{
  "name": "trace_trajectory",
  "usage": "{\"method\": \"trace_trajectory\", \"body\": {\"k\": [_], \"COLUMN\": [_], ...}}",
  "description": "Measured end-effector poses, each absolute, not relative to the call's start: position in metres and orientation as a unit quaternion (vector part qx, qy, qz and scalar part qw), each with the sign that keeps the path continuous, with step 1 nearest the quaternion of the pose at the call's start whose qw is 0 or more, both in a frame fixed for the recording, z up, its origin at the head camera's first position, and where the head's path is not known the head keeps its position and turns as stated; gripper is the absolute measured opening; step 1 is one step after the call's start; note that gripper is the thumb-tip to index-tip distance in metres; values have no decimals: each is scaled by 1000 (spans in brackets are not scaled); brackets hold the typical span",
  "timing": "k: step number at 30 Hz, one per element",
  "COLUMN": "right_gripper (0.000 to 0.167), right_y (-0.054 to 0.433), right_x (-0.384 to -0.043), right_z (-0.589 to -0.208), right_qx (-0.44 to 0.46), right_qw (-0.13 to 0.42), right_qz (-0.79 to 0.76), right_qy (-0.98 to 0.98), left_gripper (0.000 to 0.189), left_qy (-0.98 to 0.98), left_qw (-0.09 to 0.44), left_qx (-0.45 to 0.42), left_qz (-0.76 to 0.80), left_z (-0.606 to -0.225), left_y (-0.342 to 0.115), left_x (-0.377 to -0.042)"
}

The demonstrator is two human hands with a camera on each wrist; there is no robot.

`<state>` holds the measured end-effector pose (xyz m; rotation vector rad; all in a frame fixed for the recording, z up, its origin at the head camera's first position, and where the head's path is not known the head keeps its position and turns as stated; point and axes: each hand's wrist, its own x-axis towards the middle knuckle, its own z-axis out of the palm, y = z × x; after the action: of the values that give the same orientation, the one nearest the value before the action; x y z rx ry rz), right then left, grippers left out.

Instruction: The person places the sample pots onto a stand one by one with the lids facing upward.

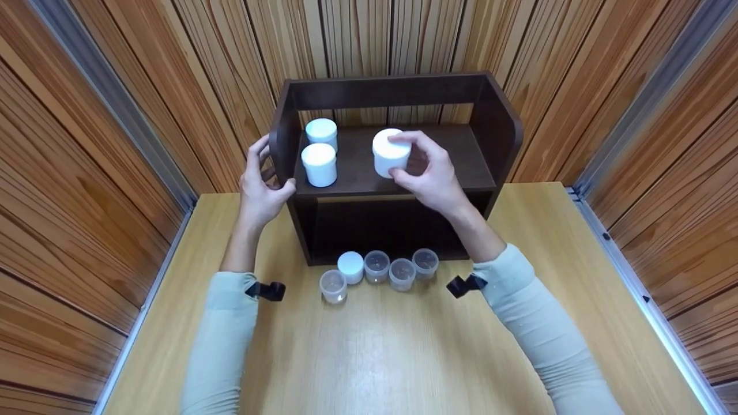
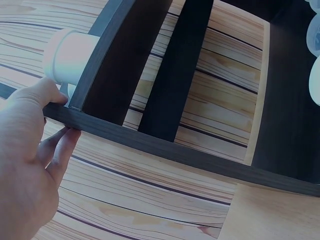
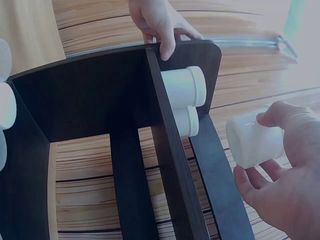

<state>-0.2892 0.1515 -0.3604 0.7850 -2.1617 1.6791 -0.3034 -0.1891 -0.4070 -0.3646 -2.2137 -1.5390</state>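
My right hand grips a white lidded jar between thumb and fingers. In the right wrist view this jar is held apart from the upper board of the dark brown shelf. My left hand holds the shelf's left side panel, its thumb on the near edge and its fingers around the outside, as the left wrist view shows with the left hand. Two more white jars, a front one and a rear one, stand upright at the left end of the upper board.
Before the shelf, on the wooden table, stand several clear cups, one at the left and one at the right, beside a white-topped jar. Wood-patterned walls enclose the back and sides.
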Motion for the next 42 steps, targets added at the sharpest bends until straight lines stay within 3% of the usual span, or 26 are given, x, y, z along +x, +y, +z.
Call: {"method": "trace_trajectory", "body": {"k": [11, 18, 42], "right_gripper": [50, 50, 50], "right_y": [134, 121, 103], "right_x": [-319, -337, -378], "right_z": [-350, -346, -361], "right_qx": [262, 252, 176], "right_qw": [145, 136, 111], "right_qz": [616, 620, 606], "right_qy": [-729, -730, -768], "left_gripper": [85, 86, 82], "left_qy": [-787, -795, -792], "left_qw": [228, 212, 223], "left_qx": [-135, -125, -138], "left_qz": [-557, -554, -551], "left_z": [-408, -408, -407], "left_y": [-189, -189, -189], "left_x": [-305, -305, -304]}}
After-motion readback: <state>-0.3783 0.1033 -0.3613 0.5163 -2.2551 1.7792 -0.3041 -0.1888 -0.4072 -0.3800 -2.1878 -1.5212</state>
